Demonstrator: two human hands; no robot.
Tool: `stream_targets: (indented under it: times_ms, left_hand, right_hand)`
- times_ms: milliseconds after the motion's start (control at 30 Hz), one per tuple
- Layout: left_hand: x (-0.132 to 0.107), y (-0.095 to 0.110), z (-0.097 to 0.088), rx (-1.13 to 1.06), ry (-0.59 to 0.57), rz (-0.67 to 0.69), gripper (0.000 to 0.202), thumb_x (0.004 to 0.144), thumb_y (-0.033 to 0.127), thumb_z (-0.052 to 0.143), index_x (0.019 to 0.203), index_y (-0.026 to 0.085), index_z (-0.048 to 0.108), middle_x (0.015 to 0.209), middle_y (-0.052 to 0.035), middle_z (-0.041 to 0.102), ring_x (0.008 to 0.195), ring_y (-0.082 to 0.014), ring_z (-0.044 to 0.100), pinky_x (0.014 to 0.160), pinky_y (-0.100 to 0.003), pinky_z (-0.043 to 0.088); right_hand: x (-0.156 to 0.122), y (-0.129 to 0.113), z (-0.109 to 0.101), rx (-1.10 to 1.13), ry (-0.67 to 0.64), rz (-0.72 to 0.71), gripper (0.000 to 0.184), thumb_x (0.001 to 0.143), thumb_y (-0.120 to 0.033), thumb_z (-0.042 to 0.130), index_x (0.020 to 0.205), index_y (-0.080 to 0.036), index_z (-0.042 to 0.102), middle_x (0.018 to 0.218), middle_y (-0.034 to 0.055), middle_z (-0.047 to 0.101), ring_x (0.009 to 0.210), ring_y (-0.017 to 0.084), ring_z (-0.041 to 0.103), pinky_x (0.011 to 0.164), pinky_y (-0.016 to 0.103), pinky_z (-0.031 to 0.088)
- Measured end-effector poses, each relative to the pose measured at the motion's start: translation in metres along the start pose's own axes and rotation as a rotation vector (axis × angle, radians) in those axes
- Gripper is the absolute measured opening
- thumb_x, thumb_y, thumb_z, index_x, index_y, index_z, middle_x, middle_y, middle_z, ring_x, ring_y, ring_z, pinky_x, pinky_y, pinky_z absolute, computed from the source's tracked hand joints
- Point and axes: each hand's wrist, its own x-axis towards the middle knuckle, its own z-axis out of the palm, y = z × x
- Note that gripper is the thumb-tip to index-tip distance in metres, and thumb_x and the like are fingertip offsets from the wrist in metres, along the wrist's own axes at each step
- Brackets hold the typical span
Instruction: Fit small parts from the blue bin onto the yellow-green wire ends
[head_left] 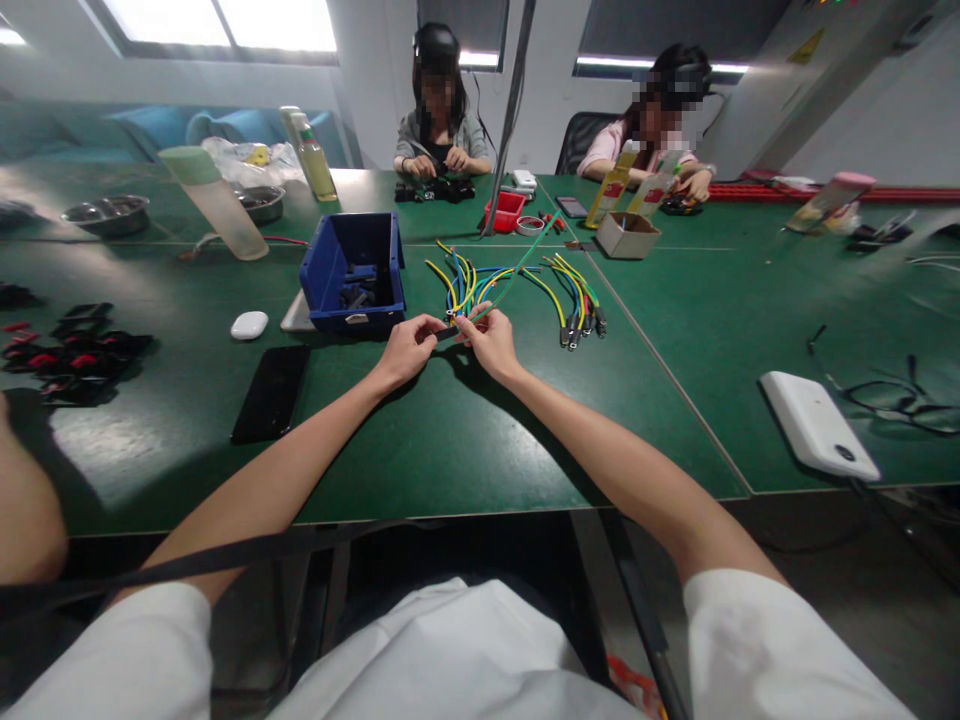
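Observation:
My left hand (409, 347) and my right hand (487, 340) meet over the green table (420, 450), both pinching a thin green wire (517, 270) that runs up and away to the right. A small dark piece sits at the wire's near end between my fingertips; I cannot make out what it is. Just beyond my hands lies a bundle of yellow, blue and green wires (469, 285). A second bundle of wires with dark connectors (577, 310) lies to the right. A blue bin (354, 270) with dark parts stands just left of the bundles.
A black phone (271, 392) and a white case (249, 325) lie at left, black and red parts (67, 350) further left. A white box (817, 425) sits at right. Two people work across the table, near a cardboard box (627, 235) and a red tray (505, 211).

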Motion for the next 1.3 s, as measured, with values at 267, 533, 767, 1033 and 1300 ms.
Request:
stream_targets:
  times_ms: [267, 533, 767, 1033, 1300]
  left_hand:
    - [-0.0003, 0.0007, -0.0004, 0.005, -0.007, 0.004, 0.023, 0.074, 0.015, 0.051, 0.090, 0.015, 0.067, 0.080, -0.0025, 0.066, 0.070, -0.0140, 0.058, 0.066, -0.025, 0.046]
    - [-0.0002, 0.0002, 0.0003, 0.000, -0.008, 0.013, 0.022, 0.073, 0.014, 0.051, 0.088, 0.014, 0.067, 0.080, -0.0028, 0.066, 0.069, -0.0136, 0.057, 0.065, -0.025, 0.046]
    - [0.0003, -0.0002, 0.0000, -0.005, -0.020, -0.007, 0.023, 0.070, 0.014, 0.050, 0.087, 0.015, 0.066, 0.078, -0.0023, 0.065, 0.069, -0.0137, 0.056, 0.065, -0.025, 0.046]
    - [0.0003, -0.0013, 0.0006, -0.027, -0.027, 0.005, 0.023, 0.070, 0.013, 0.049, 0.086, 0.015, 0.065, 0.080, -0.0022, 0.065, 0.071, -0.0140, 0.057, 0.066, -0.025, 0.047]
    - [-0.0001, -0.0006, 0.0005, -0.023, -0.029, 0.003, 0.023, 0.071, 0.013, 0.049, 0.088, 0.015, 0.065, 0.080, -0.0020, 0.065, 0.071, -0.0139, 0.057, 0.067, -0.025, 0.047]
  right_hand:
    - [-0.0001, 0.0010, 0.0003, 0.003, -0.008, -0.008, 0.036, 0.077, -0.052, 0.068, 0.084, -0.021, 0.049, 0.067, -0.0017, 0.063, 0.060, 0.016, 0.068, 0.053, 0.024, 0.050]
    - [0.0006, 0.0023, -0.0003, -0.018, -0.020, -0.016, 0.036, 0.077, -0.051, 0.067, 0.084, -0.021, 0.049, 0.068, -0.0011, 0.064, 0.060, 0.016, 0.068, 0.054, 0.026, 0.051]
    - [0.0000, 0.0018, -0.0001, -0.011, -0.027, -0.020, 0.035, 0.077, -0.051, 0.068, 0.084, -0.022, 0.049, 0.064, -0.0027, 0.062, 0.059, 0.016, 0.067, 0.054, 0.027, 0.052]
    - [0.0000, 0.0022, 0.0000, -0.033, -0.030, -0.031, 0.034, 0.077, -0.050, 0.067, 0.084, -0.022, 0.049, 0.064, -0.0029, 0.062, 0.059, 0.017, 0.067, 0.055, 0.027, 0.052]
    - [-0.0003, 0.0014, -0.0008, -0.036, -0.038, -0.044, 0.033, 0.078, -0.049, 0.066, 0.085, -0.022, 0.048, 0.064, -0.0032, 0.062, 0.059, 0.017, 0.068, 0.055, 0.028, 0.052]
